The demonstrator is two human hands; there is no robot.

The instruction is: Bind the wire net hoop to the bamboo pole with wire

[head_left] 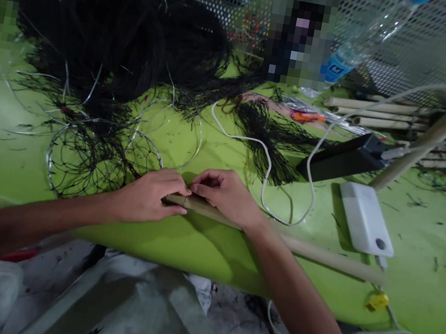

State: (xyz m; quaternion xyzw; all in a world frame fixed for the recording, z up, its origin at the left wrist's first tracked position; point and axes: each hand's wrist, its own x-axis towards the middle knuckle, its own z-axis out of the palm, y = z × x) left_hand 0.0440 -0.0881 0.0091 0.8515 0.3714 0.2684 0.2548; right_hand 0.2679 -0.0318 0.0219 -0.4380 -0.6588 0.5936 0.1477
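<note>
At the centre of the frame, both bare hands meet over the near end of a wooden stick (pixel 328 257) on the green surface (pixel 200 249). The stick runs from there toward the lower right, passing beneath the right wrist. The left hand (pixel 157 194) grips its left end, thumb on the near side and fingers on the far side, pinching the wood between them. The right hand (pixel 229 196) is just above the stick, thumb and index fingertips pressed together; whether something thin is between them cannot be told. A thin ring of wire shows around the stick beside the left fingertips.

Left of the hands lies a wire hoop strung with black netting (pixel 89 163), near the left wrist. A large heap of black netting (pixel 122 28) fills the upper left. Right of centre, a white cable (pixel 268 169) loops past a black box (pixel 343 156) and a white power bank (pixel 367 218). A clear bottle (pixel 370 40) and a stack of sticks (pixel 377 109) occupy the upper right.
</note>
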